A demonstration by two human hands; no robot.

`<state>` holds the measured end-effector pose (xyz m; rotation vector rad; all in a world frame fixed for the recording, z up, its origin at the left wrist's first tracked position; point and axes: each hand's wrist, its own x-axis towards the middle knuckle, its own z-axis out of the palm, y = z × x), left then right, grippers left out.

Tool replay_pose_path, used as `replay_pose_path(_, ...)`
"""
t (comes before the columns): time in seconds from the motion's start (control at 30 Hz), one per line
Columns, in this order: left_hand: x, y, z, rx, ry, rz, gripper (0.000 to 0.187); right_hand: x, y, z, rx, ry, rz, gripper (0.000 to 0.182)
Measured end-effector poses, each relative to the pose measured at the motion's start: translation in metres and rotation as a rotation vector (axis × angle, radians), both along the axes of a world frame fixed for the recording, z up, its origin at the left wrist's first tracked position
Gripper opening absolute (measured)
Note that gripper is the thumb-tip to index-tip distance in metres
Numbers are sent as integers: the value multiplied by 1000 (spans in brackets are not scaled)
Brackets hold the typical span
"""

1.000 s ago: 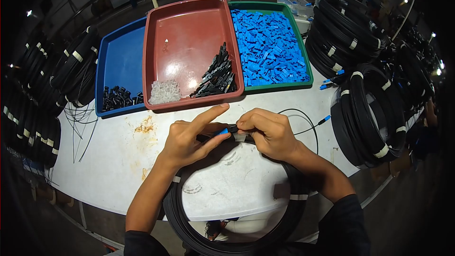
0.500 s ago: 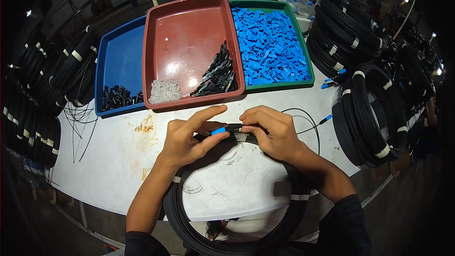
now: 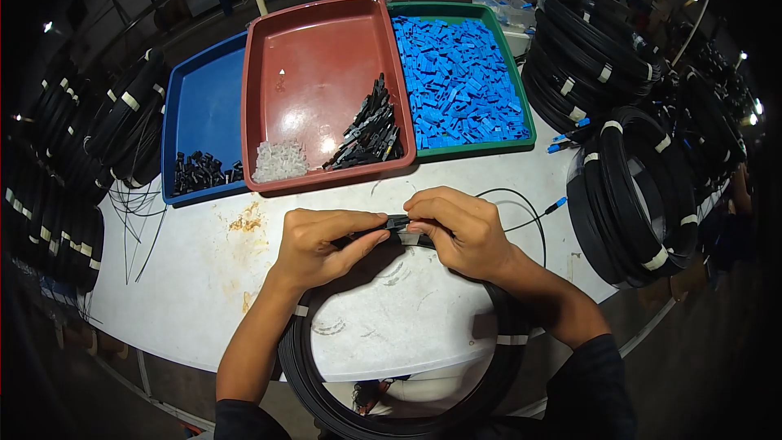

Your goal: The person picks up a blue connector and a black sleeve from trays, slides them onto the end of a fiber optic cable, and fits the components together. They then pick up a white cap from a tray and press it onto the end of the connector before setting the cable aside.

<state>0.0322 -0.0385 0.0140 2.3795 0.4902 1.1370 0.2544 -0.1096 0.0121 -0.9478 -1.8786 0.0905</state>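
Observation:
In front of me my left hand point(image 3: 330, 240) is closed, its thumb and fingers pinching one end of a black cable connector point(image 3: 397, 222). My right hand point(image 3: 458, 228) pinches the other end from the right, fingertips almost meeting those of the left. The blue part of the connector is hidden behind the left fingers. Beneath both hands lies a coil of black cable point(image 3: 507, 358), bound with white tape and overhanging the table's front edge. A loose cable end with a blue connector point(image 3: 556, 204) lies to the right of my right hand.
Behind the hands, a blue tray point(image 3: 204, 106) holds small black parts, a red tray point(image 3: 318, 41) holds clear pieces and black strips, and a green tray point(image 3: 521, 98) holds blue connector housings point(image 3: 460, 81). Taped cable coils point(image 3: 631, 195) stand right; more coils point(image 3: 122, 126) stand left.
My left index finger has come down from its raised position and closed with the thumb over the blue part, which was visible before. The right hand keeps its pinch, nearly in place.

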Motion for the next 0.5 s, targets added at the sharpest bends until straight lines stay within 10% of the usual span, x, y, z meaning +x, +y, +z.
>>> replay_pose_path(0.5,2,-13,13,199,12,-79,21,-5,-2,7,182,-95,-23,27)
